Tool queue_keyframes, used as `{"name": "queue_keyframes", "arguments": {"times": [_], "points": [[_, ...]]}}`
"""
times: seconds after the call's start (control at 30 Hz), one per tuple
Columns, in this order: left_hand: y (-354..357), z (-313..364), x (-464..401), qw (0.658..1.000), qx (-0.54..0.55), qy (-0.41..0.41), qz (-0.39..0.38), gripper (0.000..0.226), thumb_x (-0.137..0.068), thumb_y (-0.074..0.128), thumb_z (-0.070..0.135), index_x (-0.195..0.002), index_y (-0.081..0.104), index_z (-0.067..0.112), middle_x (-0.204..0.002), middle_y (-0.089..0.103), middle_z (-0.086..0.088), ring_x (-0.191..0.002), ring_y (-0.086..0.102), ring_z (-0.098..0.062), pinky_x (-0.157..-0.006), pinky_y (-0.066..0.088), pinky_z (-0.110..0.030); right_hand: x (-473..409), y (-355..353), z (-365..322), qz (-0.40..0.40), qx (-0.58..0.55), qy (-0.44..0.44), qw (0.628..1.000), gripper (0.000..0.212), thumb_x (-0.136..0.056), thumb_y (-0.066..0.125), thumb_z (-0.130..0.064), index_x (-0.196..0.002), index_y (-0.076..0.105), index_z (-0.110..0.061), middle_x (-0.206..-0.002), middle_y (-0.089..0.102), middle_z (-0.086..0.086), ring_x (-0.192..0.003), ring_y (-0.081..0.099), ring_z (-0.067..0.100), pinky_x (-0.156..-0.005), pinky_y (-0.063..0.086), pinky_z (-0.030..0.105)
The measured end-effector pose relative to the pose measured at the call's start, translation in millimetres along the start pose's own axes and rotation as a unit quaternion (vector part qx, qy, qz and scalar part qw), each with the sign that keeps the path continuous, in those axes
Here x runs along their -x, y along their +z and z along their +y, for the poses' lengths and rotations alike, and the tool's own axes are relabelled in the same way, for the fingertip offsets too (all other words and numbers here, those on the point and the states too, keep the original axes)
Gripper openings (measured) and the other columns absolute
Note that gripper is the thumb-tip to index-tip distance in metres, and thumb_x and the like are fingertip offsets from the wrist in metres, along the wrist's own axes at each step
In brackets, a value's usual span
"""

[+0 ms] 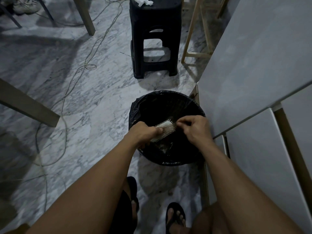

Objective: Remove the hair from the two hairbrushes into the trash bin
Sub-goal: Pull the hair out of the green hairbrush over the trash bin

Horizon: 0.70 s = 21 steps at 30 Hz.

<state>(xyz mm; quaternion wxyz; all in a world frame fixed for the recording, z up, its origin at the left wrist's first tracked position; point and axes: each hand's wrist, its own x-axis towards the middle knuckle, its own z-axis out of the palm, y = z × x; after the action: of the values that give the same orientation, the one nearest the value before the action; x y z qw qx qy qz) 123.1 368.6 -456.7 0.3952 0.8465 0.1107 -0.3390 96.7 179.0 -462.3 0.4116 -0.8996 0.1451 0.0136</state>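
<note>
While the person stood over it in flip-flops, the marble floor (94,105) took up most of the view, with loose cables trailing across it. White tabletop (253,56) along the right edge, nothing resting on the visible part. Black plastic stool (154,38) beyond, crumpled tissue (143,1) on its seat. Trash bin (135,107), round and lined with a black bag, sat on the floor just beside the tabletop's leg.

Left hand (143,134) was clenched around the handle of a white hairbrush (166,128), holding it directly above the bin's opening, bristles turned up and toward the right hand, probably so anything loosened would drop straight in. Right hand (194,128) was pinched at the brush's far end, fingertips closed on what was likely hair, though the strands were too fine to make out. Only one brush was in view; the second was not seen.

No brand, label or writing was legible anywhere.
</note>
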Motion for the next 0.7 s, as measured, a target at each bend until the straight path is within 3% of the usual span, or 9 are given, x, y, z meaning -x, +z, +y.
{"name": "queue_keyframes", "arguments": {"times": [0.1,0.23,0.3,0.43,0.57,0.63,0.7], "points": [[-1.0,0.7,-0.6,1.000,0.014,0.003,0.012,0.039,-0.075,0.072,0.040,-0.065,0.058,0.005,-0.047,0.053,-0.008,-0.035,0.045,-0.020,-0.041,0.032,-0.022,-2.3,-4.8,3.9,0.062,0.007,0.051,0.997,0.010,-0.082,0.070,-0.015,-0.086,0.078,-0.019,-0.086,0.074,0.001,-0.083,0.066,0.016,-0.079,0.048,0.020],[2.2,4.1,-0.2,1.000,-0.002,0.007,0.014,0.040,-0.075,0.070,0.041,-0.060,0.056,0.006,-0.046,0.053,-0.005,-0.040,0.048,-0.022,-0.047,0.037,-0.026,-0.9,-4.9,2.1,0.125,0.070,0.049,0.988,0.013,-0.084,0.064,-0.013,-0.088,0.077,-0.015,-0.087,0.075,0.010,-0.086,0.066,0.028,-0.079,0.047,0.026],[2.3,4.4,-0.3,0.998,-0.051,0.013,0.039,0.045,-0.073,0.067,0.051,-0.066,0.058,0.008,-0.059,0.057,-0.005,-0.053,0.056,-0.024,-0.056,0.042,-0.031,0.2,-5.4,1.6,0.145,0.098,0.059,0.983,0.015,-0.085,0.061,-0.012,-0.089,0.076,-0.015,-0.088,0.073,0.013,-0.087,0.064,0.032,-0.076,0.047,0.030],[1.2,3.1,1.1,0.978,-0.157,0.008,0.136,0.059,-0.077,0.059,0.067,-0.096,0.060,0.011,-0.091,0.057,-0.006,-0.090,0.061,-0.031,-0.069,0.043,-0.034,0.9,-7.5,2.9,0.153,0.145,0.138,0.968,0.017,-0.088,0.059,-0.016,-0.093,0.074,-0.020,-0.094,0.071,0.013,-0.089,0.063,0.034,-0.075,0.048,0.034],[6.6,1.3,-3.2,0.983,-0.139,0.025,0.117,0.057,-0.080,0.058,0.063,-0.090,0.060,0.008,-0.093,0.062,-0.011,-0.091,0.063,-0.033,-0.065,0.041,-0.033,-2.0,-8.6,7.6,0.108,0.106,0.160,0.975,0.019,-0.084,0.060,-0.009,-0.087,0.072,-0.023,-0.103,0.069,0.009,-0.092,0.060,0.030,-0.079,0.048,0.033],[5.8,0.2,-4.5,0.987,-0.121,0.030,0.104,0.056,-0.080,0.058,0.064,-0.082,0.057,0.008,-0.086,0.060,-0.009,-0.086,0.062,-0.032,-0.064,0.040,-0.033,-3.0,-5.6,8.7,0.024,0.099,0.102,0.990,0.029,-0.076,0.062,-0.005,-0.089,0.069,-0.030,-0.128,0.060,0.003,-0.118,0.051,0.030,-0.099,0.044,0.037],[6.4,2.1,-3.7,0.991,-0.100,0.031,0.088,0.057,-0.078,0.059,0.065,-0.081,0.060,0.008,-0.082,0.062,-0.008,-0.083,0.063,-0.030,-0.064,0.043,-0.033,0.4,-2.1,1.0,-0.040,0.091,0.053,0.994,0.039,-0.069,0.063,-0.006,-0.100,0.066,-0.030,-0.151,0.038,-0.006,-0.140,0.027,0.027,-0.114,0.028,0.046]]}}
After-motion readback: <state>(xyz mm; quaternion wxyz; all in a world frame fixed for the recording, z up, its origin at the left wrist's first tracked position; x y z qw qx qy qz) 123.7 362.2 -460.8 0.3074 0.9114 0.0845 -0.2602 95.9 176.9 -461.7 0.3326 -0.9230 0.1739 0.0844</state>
